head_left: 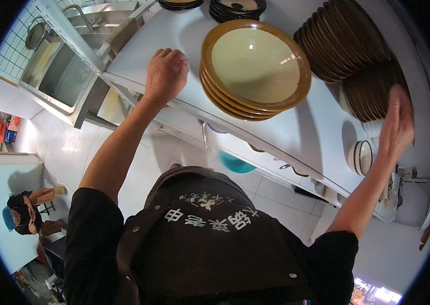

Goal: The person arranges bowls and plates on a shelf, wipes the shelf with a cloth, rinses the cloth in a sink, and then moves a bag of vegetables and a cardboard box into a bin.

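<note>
My left hand (167, 74), its fingers curled, is over the front edge of the white shelf (188, 84), left of a stack of wide brown-rimmed bowls (255, 65) with cream insides. Whether it holds anything cannot be told. My right hand (398, 124), slightly blurred, reaches beside a tilted stack of brown plates (367, 91) at the right; its palm side is hidden. Two small white bowls with dark rims (363, 158) lie on their sides just left of my right forearm. Behind them a larger row of brown plates (344, 42) leans over.
Black dishes (237, 9) are stacked at the back of the shelf. A steel sink (64, 76) with a tap stands at the left. Lower down are another shelf level and a teal basin (236, 162). At the far left a person in a blue cap (28, 213) sits.
</note>
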Motion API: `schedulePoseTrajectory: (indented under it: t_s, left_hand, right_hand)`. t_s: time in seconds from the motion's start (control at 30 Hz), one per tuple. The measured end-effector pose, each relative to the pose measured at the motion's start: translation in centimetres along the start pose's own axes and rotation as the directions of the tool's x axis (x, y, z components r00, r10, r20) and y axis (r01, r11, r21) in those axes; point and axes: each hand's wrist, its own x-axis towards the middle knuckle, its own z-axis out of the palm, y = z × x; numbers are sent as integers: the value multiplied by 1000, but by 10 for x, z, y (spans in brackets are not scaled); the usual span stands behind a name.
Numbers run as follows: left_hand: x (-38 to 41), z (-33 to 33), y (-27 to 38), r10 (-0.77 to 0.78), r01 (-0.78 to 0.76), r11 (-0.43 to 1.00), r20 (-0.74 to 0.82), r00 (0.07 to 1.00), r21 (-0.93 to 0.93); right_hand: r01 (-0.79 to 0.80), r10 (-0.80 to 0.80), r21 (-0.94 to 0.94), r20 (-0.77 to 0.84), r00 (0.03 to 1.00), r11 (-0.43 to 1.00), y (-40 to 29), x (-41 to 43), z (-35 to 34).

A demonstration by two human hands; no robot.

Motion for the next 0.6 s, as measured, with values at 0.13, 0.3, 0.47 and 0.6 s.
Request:
schedulePoseTrajectory:
  t_s: [0.13,0.3,0.47,0.6]
  left_hand:
    - [4,-13,0,-117,137,963,98,988,-231]
    - [51,-40,35,-253,695,464,670,698,-549]
    - [93,-55,47,121,807,424,909,400,-411]
    - [99,-42,40,211,926,288,959,190,-246]
  right_hand:
    - [-568,137,404,718,683,717,-74,-54,40]
    - [-915,25,272,956,293,299,-132,-70,58]
    - [-982,30,166,985,169,89,-146,-70,58]
    - [-989,88,138,987,134,-43,-157,-79,58]
